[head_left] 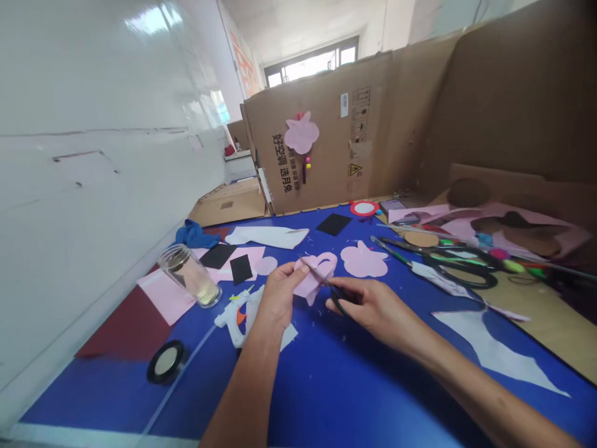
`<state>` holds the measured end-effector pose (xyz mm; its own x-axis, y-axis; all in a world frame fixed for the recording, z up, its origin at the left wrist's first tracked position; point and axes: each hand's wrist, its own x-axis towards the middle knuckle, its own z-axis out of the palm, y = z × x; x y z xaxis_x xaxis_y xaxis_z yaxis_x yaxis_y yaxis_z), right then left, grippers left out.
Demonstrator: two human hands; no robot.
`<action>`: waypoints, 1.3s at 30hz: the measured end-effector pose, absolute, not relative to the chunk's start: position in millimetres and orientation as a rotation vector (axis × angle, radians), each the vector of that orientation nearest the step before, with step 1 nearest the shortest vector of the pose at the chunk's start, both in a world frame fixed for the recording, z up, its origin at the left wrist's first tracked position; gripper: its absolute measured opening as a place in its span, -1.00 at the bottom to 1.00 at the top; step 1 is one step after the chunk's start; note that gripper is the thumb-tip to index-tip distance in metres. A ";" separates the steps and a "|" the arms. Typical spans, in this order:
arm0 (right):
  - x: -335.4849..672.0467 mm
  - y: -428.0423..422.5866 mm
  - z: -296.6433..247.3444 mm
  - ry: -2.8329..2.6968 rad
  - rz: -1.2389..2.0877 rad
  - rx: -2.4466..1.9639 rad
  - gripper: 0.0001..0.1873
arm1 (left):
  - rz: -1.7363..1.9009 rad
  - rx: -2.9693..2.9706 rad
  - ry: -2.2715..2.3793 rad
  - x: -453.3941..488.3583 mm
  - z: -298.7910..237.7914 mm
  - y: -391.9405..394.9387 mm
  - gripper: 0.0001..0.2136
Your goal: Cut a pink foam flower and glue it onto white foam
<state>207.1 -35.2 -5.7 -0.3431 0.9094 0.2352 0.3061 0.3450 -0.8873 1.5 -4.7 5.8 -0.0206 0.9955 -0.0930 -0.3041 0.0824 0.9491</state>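
Note:
My left hand pinches a pink felt piece between thumb and fingers above the blue table. Wrapped round the black handles of a pair of scissors, my right hand holds the blades across the felt, close to my left thumb. A curved opening shows in the piece near its upper right. Just beyond lies a pink flower-like felt cutout, flat on the table. Behind my left wrist is a white glue gun, partly hidden by my forearm.
A lidded glass jar and a black-rimmed roll stand at left, near black felt squares. Large scissors and pink scraps crowd the right. White felt lies nearby. A cardboard wall rises behind.

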 end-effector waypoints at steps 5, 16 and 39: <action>206.8 -34.6 -7.6 -1.845 1.034 -1.124 -0.54 | 1.295 0.905 1.047 1.1 6.6 -5.5 -0.55; 204.8 -33.7 -9.3 -1.792 1.070 -1.088 -0.54 | 1.295 0.912 1.044 2.3 8.1 -5.3 -0.56; 206.5 -34.0 -10.9 -1.819 1.058 -1.087 -0.54 | 1.242 1.038 1.082 -5.0 12.4 -7.6 -0.61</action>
